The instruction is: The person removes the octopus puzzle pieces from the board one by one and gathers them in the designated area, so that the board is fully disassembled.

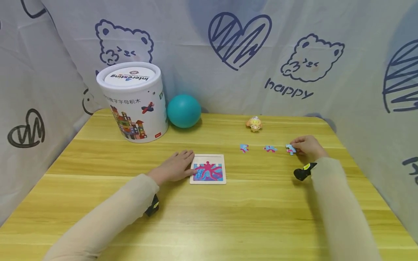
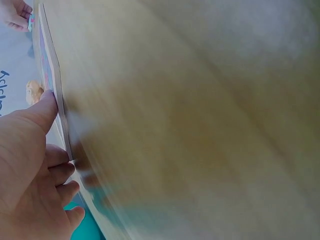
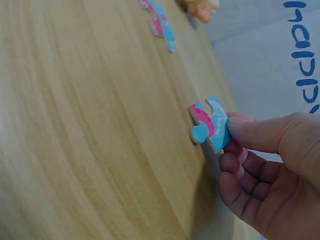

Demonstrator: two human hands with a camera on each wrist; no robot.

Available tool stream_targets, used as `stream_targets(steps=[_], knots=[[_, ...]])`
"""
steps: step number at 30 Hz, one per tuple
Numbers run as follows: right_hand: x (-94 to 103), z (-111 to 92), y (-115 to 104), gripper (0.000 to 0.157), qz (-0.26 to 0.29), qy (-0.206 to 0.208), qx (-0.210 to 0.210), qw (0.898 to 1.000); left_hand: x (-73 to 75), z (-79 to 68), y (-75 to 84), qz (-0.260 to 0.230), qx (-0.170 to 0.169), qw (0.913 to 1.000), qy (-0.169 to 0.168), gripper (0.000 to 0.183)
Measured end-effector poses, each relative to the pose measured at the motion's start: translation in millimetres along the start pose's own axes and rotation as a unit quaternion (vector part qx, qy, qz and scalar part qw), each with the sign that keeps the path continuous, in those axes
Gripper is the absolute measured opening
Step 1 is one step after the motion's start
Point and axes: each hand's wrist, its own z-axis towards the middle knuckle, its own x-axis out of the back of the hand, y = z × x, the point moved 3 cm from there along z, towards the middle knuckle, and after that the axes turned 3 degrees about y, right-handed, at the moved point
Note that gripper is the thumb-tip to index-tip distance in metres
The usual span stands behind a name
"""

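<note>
My right hand [image 1: 308, 146] pinches a blue and pink jigsaw piece [image 3: 212, 124] by its edge between thumb and fingers, tilted up close over the table. Two more jigsaw pieces lie to its left, a middle piece [image 1: 270, 148] and a corner-like piece [image 1: 244, 148]. A square wooden puzzle board [image 1: 208, 158] shows a pink octopus picture in its lower part, with bare wood above. Resting at the board's left side, my left hand [image 1: 174, 167] has its thumb over the picture's left edge and its other fingers along the frame.
On the wooden table [image 1: 209, 217], a large white bucket [image 1: 140, 105] of blocks stands at the back left beside a teal ball [image 1: 184, 111]. A small toy figure [image 1: 254, 124] sits behind the pieces. Printed cloth [image 1: 183, 40] hangs around the back and sides.
</note>
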Motion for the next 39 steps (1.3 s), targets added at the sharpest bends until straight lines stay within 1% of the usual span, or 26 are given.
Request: stream_targets(steps=[10,14,17,20,24,28,34,39], knots=[[-0.8,3.7,5.0,0.033,0.004,0.01,-0.009,1.0,0.3,-0.2,1.2,0.006,-0.001,1.0,-0.007,0.069],[-1.0,3.6,5.1,0.033,0.005,0.015,-0.011,1.0,-0.9,0.7,-0.4,0.008,-0.002,1.0,-0.003,0.069],[0.2,1.9,4.0,0.033,-0.006,0.018,-0.014,1.0,-2.1,1.9,-0.6,0.012,-0.007,0.9999,0.001,0.069],[0.7,1.7,-0.9,0.034,-0.032,0.021,-0.006,0.999,-2.7,2.0,-0.3,0.013,-0.01,0.9999,0.003,0.07],[-4.4,1.5,-21.9,0.037,-0.051,0.029,0.022,0.998,-2.5,1.7,-0.1,0.007,-0.009,0.9999,0.003,0.07],[-17.7,0.7,-52.9,0.041,-0.034,0.029,0.05,0.998,-2.2,1.4,0.0,0.005,-0.008,0.9999,0.004,0.069],[-49.3,-4.6,-100.9,0.036,-0.021,0.01,0.105,0.994,-1.3,0.8,0.2,0.009,-0.012,0.9999,0.008,0.069],[-83.4,-8.9,-129.0,0.03,-0.025,-0.021,0.152,0.988,-0.6,0.9,0.1,0.011,-0.011,0.9999,0.004,0.069]])
